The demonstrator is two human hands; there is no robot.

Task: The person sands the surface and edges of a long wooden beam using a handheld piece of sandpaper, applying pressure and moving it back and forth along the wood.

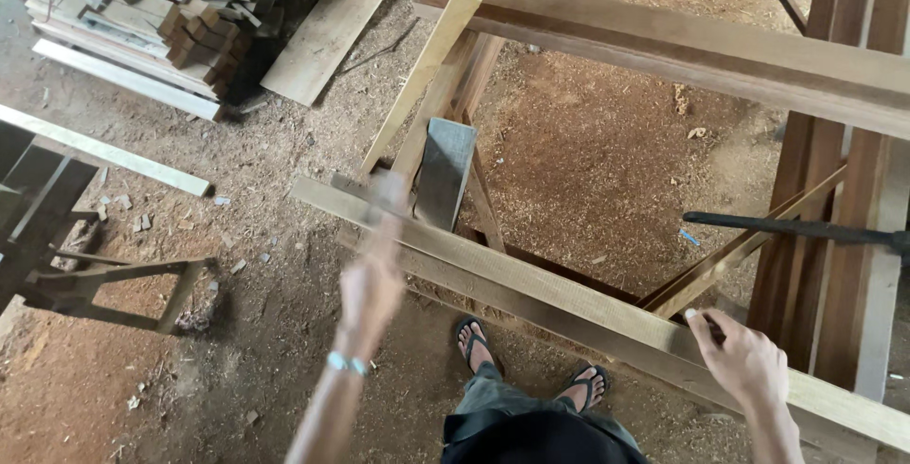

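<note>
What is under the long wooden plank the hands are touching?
Under the long pale wooden plank you see sawdust-covered dirt floor, a grey wooden trestle board and two feet in black flip-flops. The plank hides the ground directly beneath it.

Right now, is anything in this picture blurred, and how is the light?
Head view: the left hand is smeared by motion blur; the right hand on the plank is sharp. Head view: light is soft and even, shadows faint, no glare on the sawdust floor.
</note>
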